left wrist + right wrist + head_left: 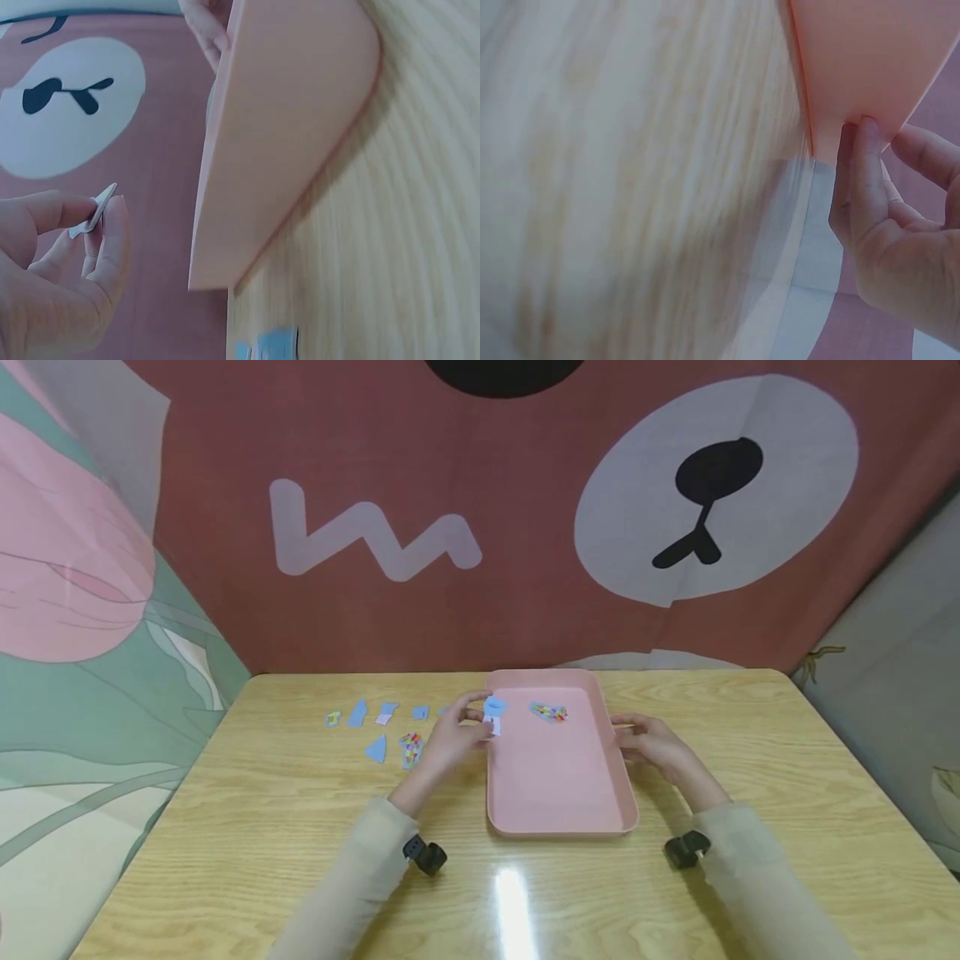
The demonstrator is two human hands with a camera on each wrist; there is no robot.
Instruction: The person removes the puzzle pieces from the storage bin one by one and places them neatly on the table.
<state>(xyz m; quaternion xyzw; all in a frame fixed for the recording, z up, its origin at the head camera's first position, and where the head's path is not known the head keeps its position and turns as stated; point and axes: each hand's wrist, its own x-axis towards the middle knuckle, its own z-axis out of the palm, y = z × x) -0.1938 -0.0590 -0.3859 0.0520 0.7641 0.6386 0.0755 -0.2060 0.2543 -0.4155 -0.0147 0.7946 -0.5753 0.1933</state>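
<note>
My left hand [455,737] pinches a thin blue-and-white puzzle piece [494,714] between thumb and fingers, over the left rim of the pink tray [555,793]. In the left wrist view the puzzle piece [100,210] is seen nearly edge-on, held above the table. Inside the tray, near its far end, lies a multicoloured piece [549,712] with a blue border. My right hand [652,745] holds the tray's right wall. The right wrist view shows fingertips [868,127] against the outer wall and another finger at the rim.
Left of the tray, several loose pieces lie on the wooden table [285,827], among them a blue one [357,713], a triangular one [377,749] and a patterned one [411,749]. A bear-printed curtain [525,593] hangs behind the table's far edge.
</note>
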